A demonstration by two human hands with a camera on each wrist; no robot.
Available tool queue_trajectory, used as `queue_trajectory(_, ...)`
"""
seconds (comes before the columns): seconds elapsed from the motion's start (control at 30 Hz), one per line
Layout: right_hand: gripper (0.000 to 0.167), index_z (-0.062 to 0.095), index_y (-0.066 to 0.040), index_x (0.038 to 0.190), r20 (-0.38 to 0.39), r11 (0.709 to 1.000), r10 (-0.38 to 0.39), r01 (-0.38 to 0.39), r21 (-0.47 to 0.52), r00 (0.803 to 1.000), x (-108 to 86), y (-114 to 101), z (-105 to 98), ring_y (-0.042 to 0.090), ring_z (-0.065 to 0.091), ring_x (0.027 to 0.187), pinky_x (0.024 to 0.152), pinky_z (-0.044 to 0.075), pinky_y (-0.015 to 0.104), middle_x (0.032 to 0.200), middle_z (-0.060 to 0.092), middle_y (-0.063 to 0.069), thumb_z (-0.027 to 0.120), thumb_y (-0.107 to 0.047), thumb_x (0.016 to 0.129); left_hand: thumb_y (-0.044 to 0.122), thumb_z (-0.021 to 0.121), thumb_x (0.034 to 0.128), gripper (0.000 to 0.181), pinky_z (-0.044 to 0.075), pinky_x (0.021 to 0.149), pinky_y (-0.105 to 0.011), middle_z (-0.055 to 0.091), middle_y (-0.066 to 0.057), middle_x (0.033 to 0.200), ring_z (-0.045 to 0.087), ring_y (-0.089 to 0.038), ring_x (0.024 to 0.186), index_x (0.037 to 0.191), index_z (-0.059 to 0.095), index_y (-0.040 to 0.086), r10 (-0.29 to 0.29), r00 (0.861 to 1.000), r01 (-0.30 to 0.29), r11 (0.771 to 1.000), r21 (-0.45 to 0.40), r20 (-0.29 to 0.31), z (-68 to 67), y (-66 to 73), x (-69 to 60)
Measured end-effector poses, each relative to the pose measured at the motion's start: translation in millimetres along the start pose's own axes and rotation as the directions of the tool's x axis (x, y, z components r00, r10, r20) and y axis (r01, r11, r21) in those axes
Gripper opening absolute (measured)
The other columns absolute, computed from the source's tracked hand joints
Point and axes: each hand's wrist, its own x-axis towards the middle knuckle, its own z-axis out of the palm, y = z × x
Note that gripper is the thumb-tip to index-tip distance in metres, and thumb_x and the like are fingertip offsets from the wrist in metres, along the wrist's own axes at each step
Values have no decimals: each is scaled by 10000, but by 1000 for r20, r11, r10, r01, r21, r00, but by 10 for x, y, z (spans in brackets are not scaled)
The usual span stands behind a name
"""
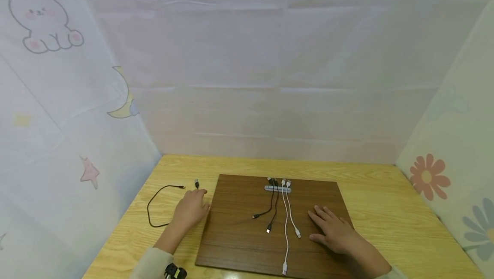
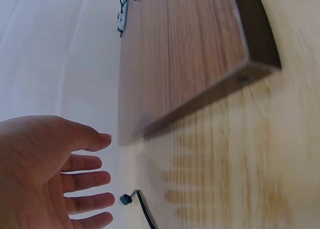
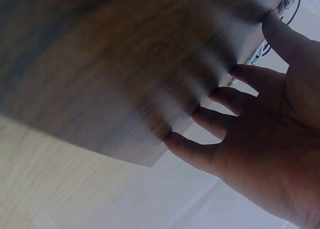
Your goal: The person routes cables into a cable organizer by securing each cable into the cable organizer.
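My left hand [image 1: 191, 208] hovers just left of the brown wooden board [image 1: 231, 236], fingers loosely extended and holding nothing. Under and around it, a loose black USB cable [image 1: 148, 210] curves over the table, part of it hidden by the hand. Its black plug [image 2: 126, 199] shows near the fingertips in the left wrist view. With spread fingers, my right hand [image 1: 333, 232] touches the board's right part. At the board's far edge sits a grey cable holder strip [image 1: 268, 188]. Two black cables [image 1: 275, 212] and two white cables [image 1: 286, 227] run from it toward me.
The board lies on a light wood table [image 1: 374, 197]. Pale sheets [image 1: 231, 111] stand behind and at both sides, printed with a bunny, moon and flowers. A small black object [image 1: 175, 271] is by the left sleeve.
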Motion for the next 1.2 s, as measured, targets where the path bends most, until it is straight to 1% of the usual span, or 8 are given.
queue_trajectory(0.2, 730, 471, -31, 1493, 6, 1000, 2, -2, 9, 1000, -1, -1, 2, 540, 279, 1442, 978, 264, 835, 1581, 346, 265, 666, -466, 941, 219, 755, 916, 421, 556, 878, -492, 662, -166, 1192, 600, -375, 1121, 1258, 644, 1, -18, 1000, 18, 999, 34, 2, -11, -118, -18)
queue_trajectory(0.33, 731, 470, -33, 1495, 10, 1000, 5, -5, 11, 1000, 0, -5, 3, 540, 276, 1443, 977, 267, 835, 1582, 345, 263, 667, -467, 941, 223, 750, 922, 432, 544, 894, -506, 656, -160, 1194, 590, -376, 1141, 1278, 639, 6, -53, 998, 52, 998, 46, 25, -23, -176, -41)
queue_trajectory(0.47, 731, 469, -33, 1495, 11, 1000, 7, -7, 10, 1000, 0, -10, 3, 540, 271, 1445, 984, 264, 831, 1584, 341, 263, 664, -470, 943, 215, 738, 928, 426, 546, 875, -525, 653, -167, 1196, 587, -389, 1141, 1282, 635, 1, -79, 996, 77, 996, 41, 42, -51, -219, -77)
queue_trajectory(0.63, 724, 469, -29, 1493, 4, 1000, 4, -4, 1, 1000, -6, -16, -1, 539, 276, 1443, 993, 268, 822, 1582, 342, 266, 660, -465, 948, 181, 707, 936, 379, 548, 851, -538, 652, -185, 1167, 592, -408, 1106, 1245, 642, -28, -73, 996, 71, 997, 38, 42, -89, -267, -132)
queue_trajectory(0.8, 718, 472, -27, 1490, 1, 1000, 2, -2, -4, 1000, -12, -18, -3, 538, 284, 1440, 996, 274, 816, 1578, 348, 268, 662, -459, 949, 173, 686, 942, 334, 544, 846, -531, 651, -178, 1115, 600, -392, 1050, 1198, 651, -38, -66, 997, 64, 997, 51, 39, -70, -336, -165)
queue_trajectory(0.97, 718, 477, -29, 1487, -7, 1000, 2, -2, -8, 1000, -13, -14, -1, 535, 290, 1439, 995, 277, 815, 1574, 356, 268, 667, -460, 945, 184, 697, 941, 318, 543, 832, -517, 642, -157, 1084, 596, -375, 1026, 1172, 651, -30, -67, 996, 65, 996, 54, 52, -54, -383, -179)
queue_trajectory(1.1, 717, 480, -30, 1486, -11, 1000, -4, 4, -11, 1000, -12, -8, 2, 532, 294, 1439, 992, 281, 814, 1573, 359, 267, 665, -463, 945, 191, 705, 942, 294, 545, 819, -497, 636, -139, 1057, 597, -361, 1013, 1139, 654, -22, -78, 995, 74, 995, 61, 66, -61, -408, -194)
queue_trajectory(1.2, 717, 477, -27, 1487, -8, 1000, -10, 10, -7, 1000, -13, -5, 5, 535, 289, 1440, 991, 279, 817, 1574, 354, 271, 661, -462, 948, 192, 712, 938, 235, 542, 788, -477, 619, -113, 998, 595, -338, 967, 1061, 657, -2, -92, 993, 87, 994, 66, 78, -82, -418, -211)
